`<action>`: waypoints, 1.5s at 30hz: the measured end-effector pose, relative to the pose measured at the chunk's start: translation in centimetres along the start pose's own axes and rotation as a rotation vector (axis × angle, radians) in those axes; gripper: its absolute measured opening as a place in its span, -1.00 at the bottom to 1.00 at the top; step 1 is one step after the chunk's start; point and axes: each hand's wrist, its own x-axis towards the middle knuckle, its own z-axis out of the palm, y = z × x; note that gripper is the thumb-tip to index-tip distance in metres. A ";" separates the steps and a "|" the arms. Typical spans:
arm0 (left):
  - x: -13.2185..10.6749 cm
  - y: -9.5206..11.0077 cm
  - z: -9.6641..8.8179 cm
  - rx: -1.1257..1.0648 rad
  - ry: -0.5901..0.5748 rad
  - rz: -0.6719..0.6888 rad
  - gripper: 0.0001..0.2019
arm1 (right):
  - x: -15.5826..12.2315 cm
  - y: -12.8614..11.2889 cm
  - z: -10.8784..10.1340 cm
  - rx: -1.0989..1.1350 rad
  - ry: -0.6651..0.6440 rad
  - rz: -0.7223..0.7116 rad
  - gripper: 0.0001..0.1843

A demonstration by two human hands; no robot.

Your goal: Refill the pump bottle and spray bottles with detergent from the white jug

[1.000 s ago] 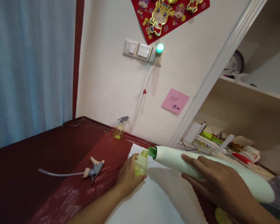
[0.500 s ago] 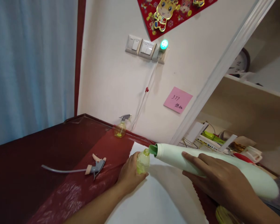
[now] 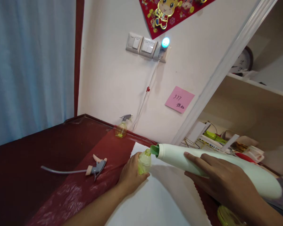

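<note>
My left hand (image 3: 130, 172) is wrapped round a small clear yellow-green spray bottle (image 3: 144, 164) without its head, upright over a white sheet (image 3: 153, 201). My right hand (image 3: 221, 172) grips a long pale mint-green bottle (image 3: 173, 153), tipped almost level. Its darker green spout (image 3: 154, 150) meets the small bottle's mouth; whether liquid is flowing I cannot tell. To the left, a grey and peach trigger spray head (image 3: 97, 169) with a long clear tube lies on red plastic film (image 3: 70, 194).
Another yellow spray bottle (image 3: 121, 130), head on, stands against the wall. A yellowish round object (image 3: 227, 216) is partly hidden below my right forearm. Cluttered shelves (image 3: 226, 141) lie to the right, a blue curtain (image 3: 33, 69) to the left.
Both hands and both bottles keep nearly the same pose. The camera view has shifted slightly, and the small wall light has turned from green to blue.
</note>
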 end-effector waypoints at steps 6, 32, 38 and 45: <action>0.0 -0.1 0.1 -0.004 0.004 0.000 -0.30 | -0.1 0.0 -0.1 0.019 0.013 0.000 -0.63; 0.0 -0.5 0.3 0.001 0.009 0.009 -0.26 | -0.3 0.1 0.1 -0.001 0.003 0.001 -0.63; 0.0 -0.4 0.3 0.001 0.015 0.010 -0.28 | -0.1 0.1 -0.1 0.010 -0.003 -0.008 -0.63; 0.0 -0.2 0.2 -0.004 0.012 -0.001 -0.27 | -0.1 0.1 -0.1 -0.003 0.004 -0.015 -0.61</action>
